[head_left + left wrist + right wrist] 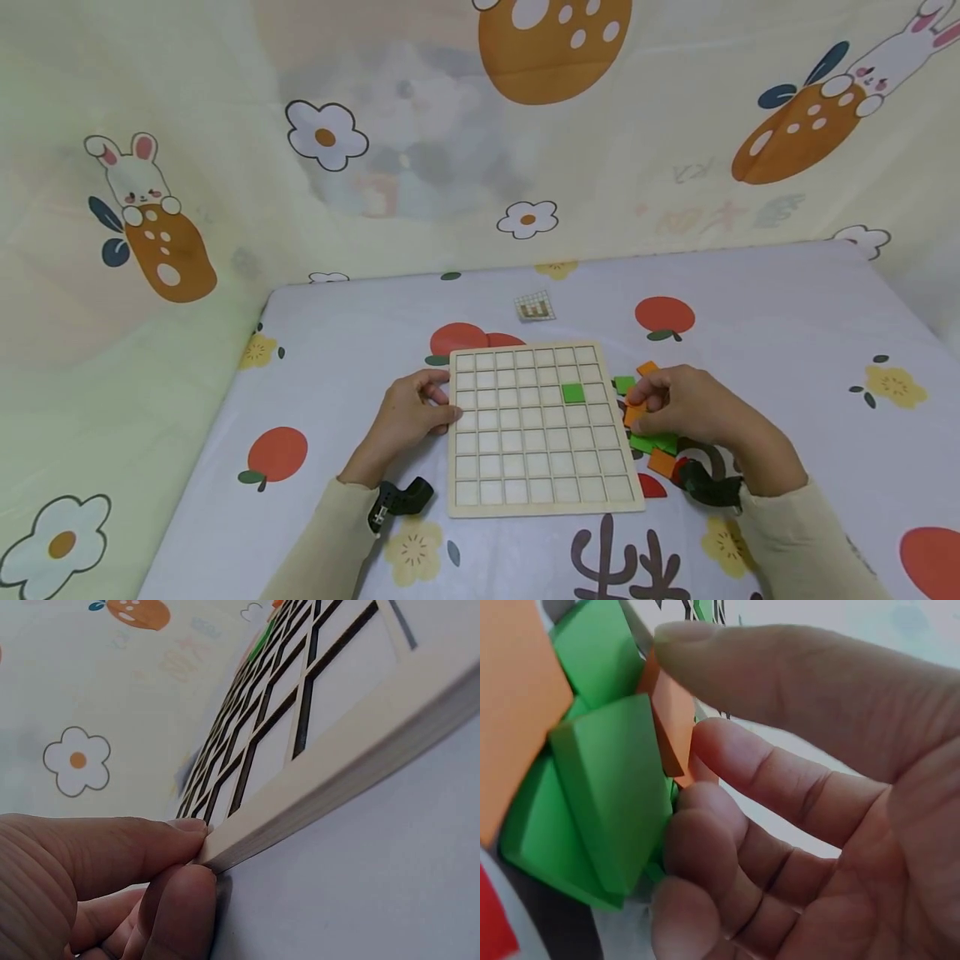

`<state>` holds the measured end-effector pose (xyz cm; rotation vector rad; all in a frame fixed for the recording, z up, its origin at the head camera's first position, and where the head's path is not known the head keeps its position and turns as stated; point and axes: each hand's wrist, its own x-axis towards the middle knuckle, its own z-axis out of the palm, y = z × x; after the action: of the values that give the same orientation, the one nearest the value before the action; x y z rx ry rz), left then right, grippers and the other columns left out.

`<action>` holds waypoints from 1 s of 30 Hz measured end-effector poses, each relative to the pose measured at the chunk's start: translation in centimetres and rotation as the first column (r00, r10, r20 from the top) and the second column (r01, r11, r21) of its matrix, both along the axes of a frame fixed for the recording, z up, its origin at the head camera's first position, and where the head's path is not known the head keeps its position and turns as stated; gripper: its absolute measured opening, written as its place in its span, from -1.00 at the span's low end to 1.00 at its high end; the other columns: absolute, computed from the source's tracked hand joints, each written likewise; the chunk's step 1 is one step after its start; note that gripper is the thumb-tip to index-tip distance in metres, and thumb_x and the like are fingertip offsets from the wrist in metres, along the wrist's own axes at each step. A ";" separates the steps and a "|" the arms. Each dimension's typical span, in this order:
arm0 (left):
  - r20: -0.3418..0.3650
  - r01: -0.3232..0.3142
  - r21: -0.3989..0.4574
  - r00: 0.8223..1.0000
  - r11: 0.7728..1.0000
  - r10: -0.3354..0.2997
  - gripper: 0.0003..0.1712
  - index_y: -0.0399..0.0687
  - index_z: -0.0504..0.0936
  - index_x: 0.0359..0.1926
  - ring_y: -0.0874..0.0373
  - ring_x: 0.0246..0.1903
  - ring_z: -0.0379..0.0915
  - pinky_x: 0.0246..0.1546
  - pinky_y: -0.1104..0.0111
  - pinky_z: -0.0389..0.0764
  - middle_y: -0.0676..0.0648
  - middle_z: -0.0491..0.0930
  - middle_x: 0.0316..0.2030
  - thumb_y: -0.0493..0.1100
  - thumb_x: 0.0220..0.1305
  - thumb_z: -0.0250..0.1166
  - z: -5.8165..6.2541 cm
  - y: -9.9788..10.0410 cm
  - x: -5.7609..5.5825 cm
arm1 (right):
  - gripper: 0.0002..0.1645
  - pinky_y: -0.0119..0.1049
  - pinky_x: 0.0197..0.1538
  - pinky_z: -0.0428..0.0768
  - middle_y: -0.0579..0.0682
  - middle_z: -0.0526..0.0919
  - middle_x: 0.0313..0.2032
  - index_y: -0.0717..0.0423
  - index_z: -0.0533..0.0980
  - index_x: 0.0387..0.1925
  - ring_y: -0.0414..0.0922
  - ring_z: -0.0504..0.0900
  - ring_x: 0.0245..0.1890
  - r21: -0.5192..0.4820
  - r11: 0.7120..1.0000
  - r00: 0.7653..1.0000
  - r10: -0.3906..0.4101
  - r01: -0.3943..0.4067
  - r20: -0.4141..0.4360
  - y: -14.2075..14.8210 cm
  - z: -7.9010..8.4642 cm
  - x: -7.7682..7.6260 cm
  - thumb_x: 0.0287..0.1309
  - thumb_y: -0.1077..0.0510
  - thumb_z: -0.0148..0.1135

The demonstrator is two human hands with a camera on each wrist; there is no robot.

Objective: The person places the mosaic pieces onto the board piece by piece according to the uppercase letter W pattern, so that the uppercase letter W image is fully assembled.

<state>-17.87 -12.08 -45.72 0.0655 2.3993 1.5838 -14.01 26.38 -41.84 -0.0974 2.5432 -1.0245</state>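
Pale wooden grid board holds one green square tile. Left hand pinches board's left edge; right hand, half-curled, touches orange tile right of board, grip unclear.

A pale cream fabric wall, printed with white orange-centred flowers and white rabbits on brown-orange, spotted carrots, rises at the far side and along the left, where it looks greenish. Faint grey and pink marks blur its far part. Below spreads a flat tabletop under pale lilac-white cloth, patterned with red round fruits and yellow flowers, in soft light.
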 end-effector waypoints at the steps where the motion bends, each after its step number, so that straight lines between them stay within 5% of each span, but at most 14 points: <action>1: 0.002 0.001 0.001 1.000 1.000 -0.001 -0.34 -0.30 0.58 0.27 0.20 -0.56 0.58 -0.49 0.41 0.69 -0.12 0.59 -0.31 -0.37 0.12 0.54 0.0 0.0 0.0 | -0.61 -0.32 -0.39 0.53 -0.02 0.54 -0.36 0.19 0.65 -0.10 -0.06 0.49 -0.28 0.005 1.000 1.000 -0.002 0.002 0.003 0.0 0.0 0.0 0.06 0.14 0.59; 19: 0.005 -0.002 -0.019 1.000 1.000 0.002 -0.33 -0.25 0.58 0.29 0.18 -0.56 0.59 -0.49 0.42 0.68 -0.10 0.60 -0.31 -0.36 0.14 0.54 0.2 0.0 0.1 | -0.74 -0.35 -0.44 0.52 -0.04 0.54 -0.43 0.18 0.63 -0.25 -0.08 0.49 -0.34 0.026 0.999 0.996 0.022 -0.020 -0.086 -0.7 -0.1 0.1 0.00 0.24 0.53; 30: 0.009 -0.001 -0.007 1.000 1.000 0.001 -0.34 -0.24 0.58 0.28 0.19 -0.56 0.59 -0.47 0.41 0.70 -0.11 0.59 -0.30 -0.35 0.13 0.53 0.2 0.0 0.1 | -0.73 -0.37 -0.48 0.47 -0.04 0.50 -0.48 0.23 0.63 -0.23 -0.09 0.48 -0.40 0.011 1.000 0.998 0.018 -0.018 -0.067 -1.0 0.0 0.2 -0.03 0.28 0.48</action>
<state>-17.79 -12.08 -45.52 0.0559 2.3985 1.5734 -13.80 25.40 -41.86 -0.1543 2.6030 -1.0178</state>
